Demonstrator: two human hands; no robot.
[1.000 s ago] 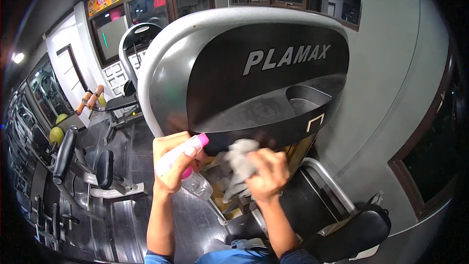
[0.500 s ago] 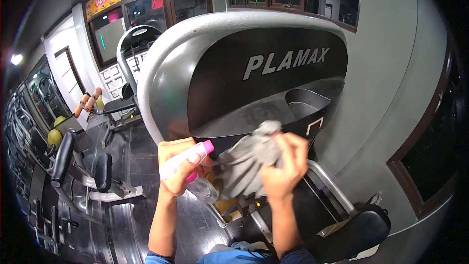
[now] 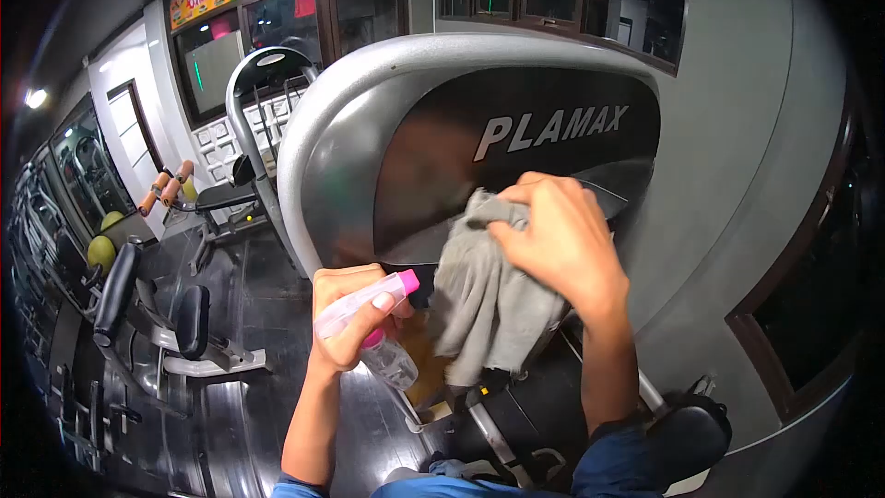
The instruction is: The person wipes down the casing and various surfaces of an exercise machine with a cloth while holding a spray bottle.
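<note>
My left hand is wrapped round a spray bottle with a pink and white head and a clear body. Its pink nozzle points up and to the right. A grey cloth hangs in loose folds from my right hand, its top pinched by the fingers. Both hands are in front of the gym machine's dark panel, which is lettered PLAMAX and framed by a silver rim. The cloth and my right hand cover much of the panel's lower ledge. Whether the cloth touches the panel I cannot tell.
Below on the right is a black padded seat. Another bench machine stands on the dark floor to the left, with a further machine behind it. A grey wall closes the right side.
My right hand has moved up and to the right, raising the cloth, which now hangs longer and covers the ledge's cup recess. The left hand keeps its grip on the bottle.
</note>
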